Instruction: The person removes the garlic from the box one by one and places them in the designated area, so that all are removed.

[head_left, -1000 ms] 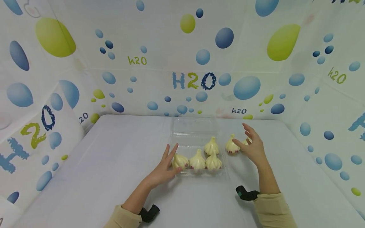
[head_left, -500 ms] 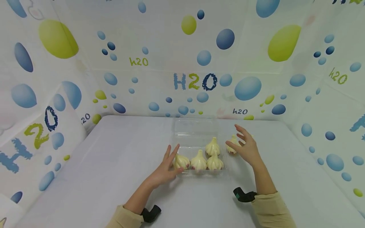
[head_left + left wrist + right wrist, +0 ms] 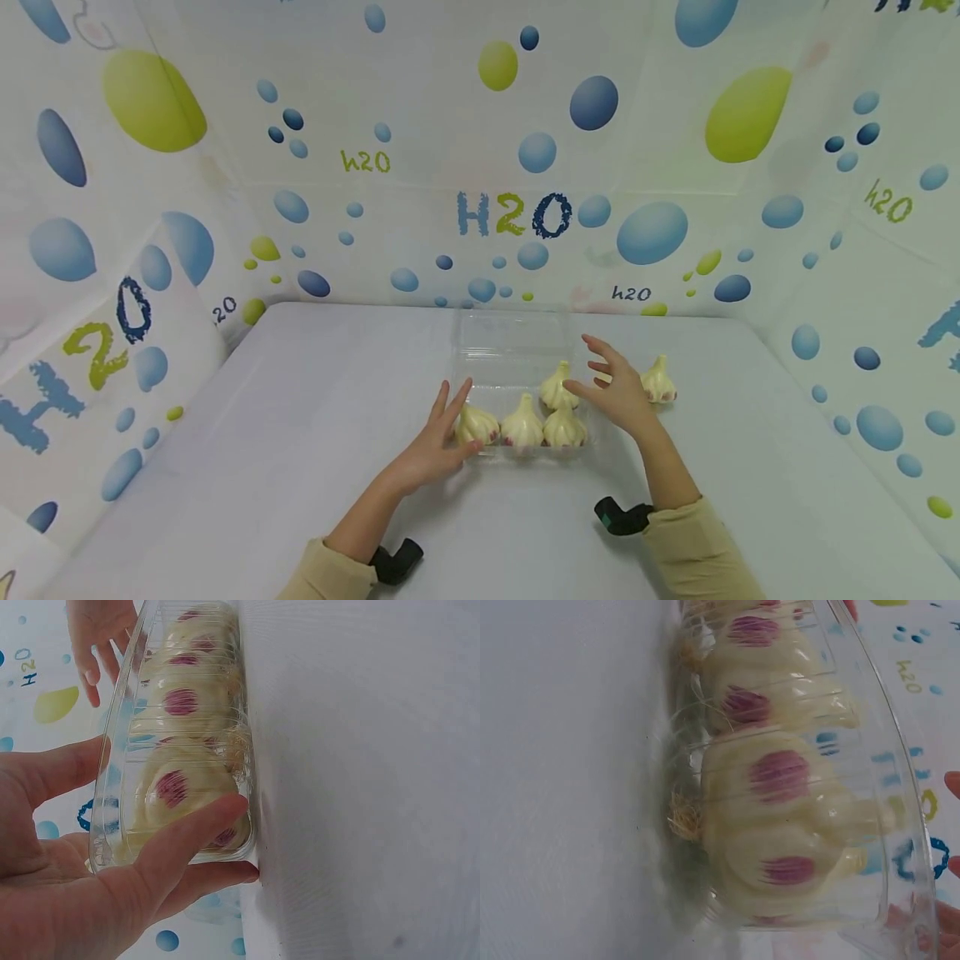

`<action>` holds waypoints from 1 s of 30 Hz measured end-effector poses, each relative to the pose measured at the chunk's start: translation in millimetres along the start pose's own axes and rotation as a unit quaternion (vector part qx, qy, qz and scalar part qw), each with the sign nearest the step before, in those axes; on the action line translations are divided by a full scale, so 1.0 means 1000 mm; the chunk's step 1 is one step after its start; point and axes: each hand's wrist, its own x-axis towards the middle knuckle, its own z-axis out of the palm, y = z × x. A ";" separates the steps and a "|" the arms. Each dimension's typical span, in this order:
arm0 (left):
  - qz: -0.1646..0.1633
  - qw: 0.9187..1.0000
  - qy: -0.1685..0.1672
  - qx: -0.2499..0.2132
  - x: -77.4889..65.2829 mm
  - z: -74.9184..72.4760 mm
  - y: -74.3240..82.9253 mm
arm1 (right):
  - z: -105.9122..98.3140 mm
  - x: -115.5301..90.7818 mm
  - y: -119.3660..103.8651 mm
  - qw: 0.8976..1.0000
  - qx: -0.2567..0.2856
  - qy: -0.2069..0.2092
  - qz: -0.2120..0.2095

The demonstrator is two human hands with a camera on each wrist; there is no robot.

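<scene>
A clear plastic clamshell box (image 3: 513, 332) lies on the table with its lid folded back. Inside it are several garlic bulbs (image 3: 522, 422), cream with purple patches at the base. At the box's front left corner my left hand (image 3: 429, 450) touches the wall and rim with fingers spread; the left wrist view shows its fingers (image 3: 187, 834) against the box (image 3: 112, 742). My right hand (image 3: 618, 396) hovers over the box's right side, fingers apart, and nothing shows in its grasp. Its thumb crosses in front of the back right bulb (image 3: 557, 387).
One loose garlic bulb (image 3: 658, 382) stands to the right of my right hand. Another, beside the box, is mostly hidden behind that hand. A white patterned curtain (image 3: 517, 167) closes off the back and sides of the white table (image 3: 322, 400).
My right hand has moved left, from near the loose bulbs toward the box, uncovering the rightmost bulb and hiding most of the other. My left hand stays at the corner.
</scene>
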 end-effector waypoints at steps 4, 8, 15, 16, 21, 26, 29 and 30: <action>0.002 1.000 -0.002 -0.003 0.000 0.000 0.000 | 0.006 0.001 -0.002 1.000 -0.009 -0.009 0.013; 0.004 1.000 -0.003 -0.005 0.000 0.000 0.001 | 0.012 0.002 -0.003 0.999 -0.022 -0.017 0.019; 0.007 1.000 -0.005 -0.009 -0.001 -0.001 0.002 | 0.022 0.006 -0.006 0.996 -0.070 -0.029 0.043; 0.007 1.000 -0.005 -0.010 -0.001 -0.001 0.003 | 0.024 0.006 -0.006 0.995 -0.079 -0.032 0.044; 0.008 1.000 -0.008 -0.013 -0.001 -0.001 0.002 | 0.030 0.007 -0.008 0.988 -0.134 -0.045 0.055; 0.007 1.000 -0.010 -0.017 -0.001 -0.001 0.002 | 0.036 0.009 -0.009 0.984 -0.166 -0.044 0.044; 0.010 1.000 -0.008 -0.009 0.000 -0.001 0.001 | 0.040 0.011 -0.008 0.982 -0.179 -0.037 0.043; 0.010 1.000 -0.008 -0.006 0.000 -0.001 0.001 | 0.041 0.012 -0.007 0.982 -0.181 -0.034 0.044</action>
